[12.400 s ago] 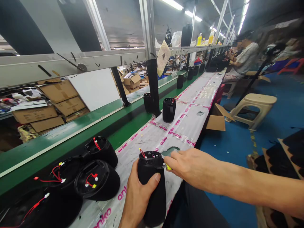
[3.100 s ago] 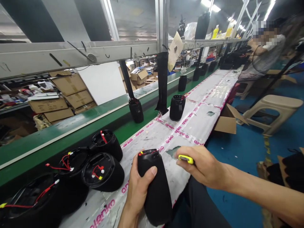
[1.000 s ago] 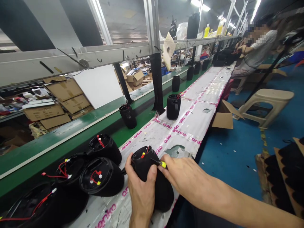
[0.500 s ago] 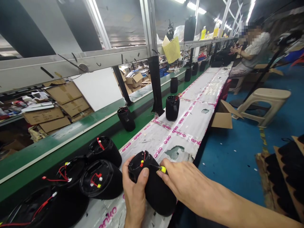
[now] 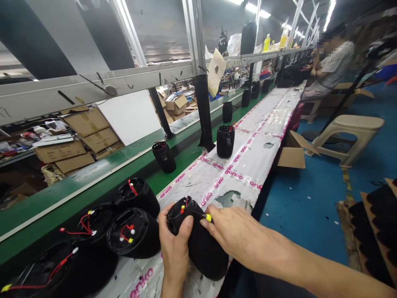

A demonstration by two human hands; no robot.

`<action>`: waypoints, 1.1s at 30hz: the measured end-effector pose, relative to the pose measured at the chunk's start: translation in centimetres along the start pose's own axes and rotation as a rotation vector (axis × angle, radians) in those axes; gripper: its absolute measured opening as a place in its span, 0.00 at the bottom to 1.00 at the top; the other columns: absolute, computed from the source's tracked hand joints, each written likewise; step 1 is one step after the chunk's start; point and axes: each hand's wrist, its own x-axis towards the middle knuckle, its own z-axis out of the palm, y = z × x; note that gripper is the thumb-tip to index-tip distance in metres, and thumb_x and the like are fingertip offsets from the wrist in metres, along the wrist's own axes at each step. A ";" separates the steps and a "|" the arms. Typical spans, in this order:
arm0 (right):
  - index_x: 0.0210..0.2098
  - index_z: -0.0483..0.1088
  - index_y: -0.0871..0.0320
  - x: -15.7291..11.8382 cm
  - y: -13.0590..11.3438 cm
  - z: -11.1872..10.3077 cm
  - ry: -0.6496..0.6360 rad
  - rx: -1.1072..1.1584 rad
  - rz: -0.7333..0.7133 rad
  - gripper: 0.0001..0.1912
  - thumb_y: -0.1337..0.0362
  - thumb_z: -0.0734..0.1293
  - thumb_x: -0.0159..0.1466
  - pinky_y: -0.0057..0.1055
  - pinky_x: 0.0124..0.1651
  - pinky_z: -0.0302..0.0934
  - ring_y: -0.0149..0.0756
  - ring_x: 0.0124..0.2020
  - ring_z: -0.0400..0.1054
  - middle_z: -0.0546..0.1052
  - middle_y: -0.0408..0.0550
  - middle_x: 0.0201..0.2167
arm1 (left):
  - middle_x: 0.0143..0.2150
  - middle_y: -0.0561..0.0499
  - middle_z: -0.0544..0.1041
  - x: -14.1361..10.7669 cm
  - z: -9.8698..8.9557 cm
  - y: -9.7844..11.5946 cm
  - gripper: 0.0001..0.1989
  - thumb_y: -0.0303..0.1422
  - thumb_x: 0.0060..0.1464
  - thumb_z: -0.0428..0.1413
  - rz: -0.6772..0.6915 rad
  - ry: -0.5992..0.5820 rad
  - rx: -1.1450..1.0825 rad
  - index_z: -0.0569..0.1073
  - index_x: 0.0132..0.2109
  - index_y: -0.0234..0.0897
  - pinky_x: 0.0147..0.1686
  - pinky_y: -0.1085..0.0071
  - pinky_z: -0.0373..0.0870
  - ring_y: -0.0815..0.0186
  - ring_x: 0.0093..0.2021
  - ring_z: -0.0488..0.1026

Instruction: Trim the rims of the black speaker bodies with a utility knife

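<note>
While the long white taped-over workbench (image 5: 248, 165) runs off toward 1 o'clock, the black fabric-covered cylinder speaker shell (image 5: 201, 248) lies tilted at 6 o'clock, open end up for access. Left hand (image 5: 175, 248) wraps it tight to steady it; right hand (image 5: 238, 236) pinches a small yellow-handled tool (image 5: 207, 217) at the rim.

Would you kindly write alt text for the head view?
The left hand grips a black housing tilted on the bench; the right hand holds a yellow-handled tool at its open rim. More housings lie left.
</note>
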 end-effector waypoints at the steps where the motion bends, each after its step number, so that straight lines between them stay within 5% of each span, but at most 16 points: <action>1: 0.38 0.66 0.55 0.1 0.2 0.2 0.035 0.109 -0.001 0.11 0.60 0.57 0.74 0.34 0.30 0.53 0.40 0.30 0.72 0.75 0.44 0.27 | 0.47 0.48 0.77 0.2 0.0 -0.1 0.32 0.48 0.42 0.67 -0.022 -0.011 -0.051 0.70 0.53 0.41 0.48 0.61 0.71 0.55 0.46 0.75; 7: 0.37 0.65 0.53 -0.6 1.7 2.5 0.259 0.656 0.191 0.17 0.49 0.57 0.72 0.31 0.33 0.58 0.35 0.28 0.69 0.74 0.41 0.27 | 0.45 0.48 0.79 0.6 -0.3 -0.9 0.31 0.45 0.45 0.65 -0.122 -0.017 -0.330 0.71 0.55 0.40 0.40 0.71 0.74 0.63 0.41 0.77; 11: 0.51 0.69 0.53 -1.8 2.2 4.1 0.080 0.712 0.208 0.22 0.47 0.68 0.65 0.34 0.45 0.62 0.42 0.43 0.72 0.79 0.46 0.43 | 0.46 0.46 0.80 0.6 -0.5 -1.0 0.32 0.45 0.44 0.65 -0.179 -0.068 -0.444 0.72 0.56 0.40 0.42 0.68 0.76 0.61 0.42 0.78; 14: 0.57 0.68 0.51 -2.5 2.5 4.5 -0.042 0.780 0.222 0.31 0.45 0.72 0.59 0.35 0.47 0.63 0.45 0.45 0.73 0.79 0.45 0.44 | 0.45 0.43 0.81 0.4 -0.3 -0.9 0.32 0.47 0.45 0.64 -0.257 -0.137 -0.508 0.72 0.56 0.39 0.43 0.60 0.77 0.55 0.41 0.79; 21: 0.56 0.69 0.53 -2.9 2.4 4.8 0.004 0.885 0.238 0.33 0.49 0.75 0.55 0.33 0.41 0.66 0.45 0.40 0.75 0.80 0.44 0.39 | 0.48 0.41 0.81 0.1 0.0 -0.4 0.34 0.49 0.45 0.63 -0.317 -0.166 -0.575 0.70 0.58 0.41 0.46 0.54 0.76 0.52 0.43 0.80; 24: 0.56 0.68 0.53 -2.8 2.1 5.2 0.045 0.842 0.249 0.35 0.49 0.76 0.53 0.34 0.42 0.67 0.44 0.39 0.75 0.80 0.44 0.39 | 0.52 0.42 0.80 -0.4 0.2 -0.6 0.41 0.54 0.49 0.60 -0.268 -0.107 -0.496 0.61 0.67 0.46 0.48 0.54 0.75 0.52 0.45 0.80; 27: 0.56 0.68 0.54 -2.2 1.9 5.7 0.130 0.726 0.271 0.36 0.50 0.78 0.52 0.37 0.45 0.68 0.46 0.41 0.76 0.80 0.46 0.39 | 0.57 0.44 0.76 -0.9 0.5 -1.4 0.47 0.56 0.49 0.60 -0.059 0.011 -0.233 0.53 0.70 0.48 0.52 0.60 0.72 0.53 0.54 0.75; 29: 0.56 0.67 0.56 -1.7 1.9 6.3 0.214 0.649 0.222 0.36 0.51 0.78 0.52 0.39 0.49 0.67 0.48 0.44 0.76 0.80 0.48 0.43 | 0.57 0.44 0.75 -1.0 0.5 -2.1 0.49 0.52 0.45 0.65 0.065 0.047 -0.092 0.56 0.69 0.43 0.53 0.63 0.71 0.53 0.57 0.73; 33: 0.57 0.66 0.56 -1.2 1.8 8.0 0.306 0.619 0.135 0.36 0.54 0.79 0.53 0.38 0.52 0.67 0.47 0.47 0.75 0.78 0.50 0.49 | 0.46 0.45 0.79 -0.4 0.2 -2.9 0.39 0.46 0.43 0.68 0.080 -0.014 0.007 0.69 0.59 0.35 0.44 0.65 0.74 0.55 0.45 0.77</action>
